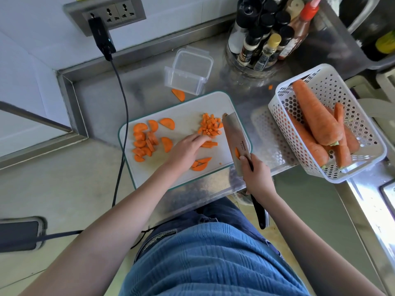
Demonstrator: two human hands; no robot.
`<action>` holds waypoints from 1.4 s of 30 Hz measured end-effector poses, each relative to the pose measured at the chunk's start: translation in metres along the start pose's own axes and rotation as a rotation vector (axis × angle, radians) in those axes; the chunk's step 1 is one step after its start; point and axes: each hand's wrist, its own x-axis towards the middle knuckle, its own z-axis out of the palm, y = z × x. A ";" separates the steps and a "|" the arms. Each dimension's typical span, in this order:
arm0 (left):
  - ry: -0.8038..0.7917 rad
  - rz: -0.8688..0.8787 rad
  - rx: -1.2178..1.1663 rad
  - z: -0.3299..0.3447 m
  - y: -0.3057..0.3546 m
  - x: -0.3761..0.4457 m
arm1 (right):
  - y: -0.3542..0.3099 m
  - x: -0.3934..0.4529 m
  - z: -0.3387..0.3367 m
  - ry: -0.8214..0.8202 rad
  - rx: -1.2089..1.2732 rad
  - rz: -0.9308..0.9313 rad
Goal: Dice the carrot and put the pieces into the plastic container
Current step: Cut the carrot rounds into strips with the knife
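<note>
A steel counter runs along a white wall, seen from above by a person standing at its edge in a blue top. Nearest, the right hand is wrapped around the handle of a knife, whose broad blade lies along the right side of the board; one carrot slice sticks to the blade's face. The left hand rests on the board with fingers stretched forward, their tips at a few carrot strips just beside the blade. Whether those fingers press or merely touch the strips cannot be told. Near the board's front edge lie more cut strips. To the left sits a cluster of half-round slices. Farther up, next to the blade, is a heap of dice. Beyond the board stands the clear container, with one slice on the counter in front of it. To the right, a white basket holds whole carrots. At the back stands a rack of bottles.
</note>
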 end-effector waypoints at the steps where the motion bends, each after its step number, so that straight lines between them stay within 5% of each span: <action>1: -0.009 0.015 0.001 0.000 -0.001 -0.001 | 0.000 0.000 0.000 0.003 0.000 -0.002; 5: 0.015 0.031 0.050 0.000 -0.001 -0.001 | -0.002 0.000 -0.001 0.031 -0.097 -0.055; 10: -0.033 -0.086 0.081 0.000 -0.006 0.000 | 0.002 -0.004 0.001 0.267 -0.587 -0.349; 15: -0.073 -0.109 0.133 0.001 -0.004 0.002 | 0.008 -0.002 -0.004 0.313 -0.667 -0.419; 20: -0.071 -0.030 0.064 0.000 0.000 0.004 | 0.006 -0.004 -0.007 0.287 -0.519 -0.344; 23: -0.078 -0.006 0.073 0.002 0.000 0.008 | -0.001 -0.003 -0.006 0.086 -0.183 -0.176; 28: -0.090 -0.004 0.100 0.004 0.003 0.012 | -0.010 -0.001 -0.003 -0.006 0.320 0.007; 35: -0.103 -0.062 0.050 0.004 0.000 0.005 | -0.010 0.001 -0.007 -0.017 0.322 0.015; 42: -0.071 -0.312 -0.204 -0.010 -0.017 -0.017 | -0.007 0.006 -0.004 0.003 0.285 0.044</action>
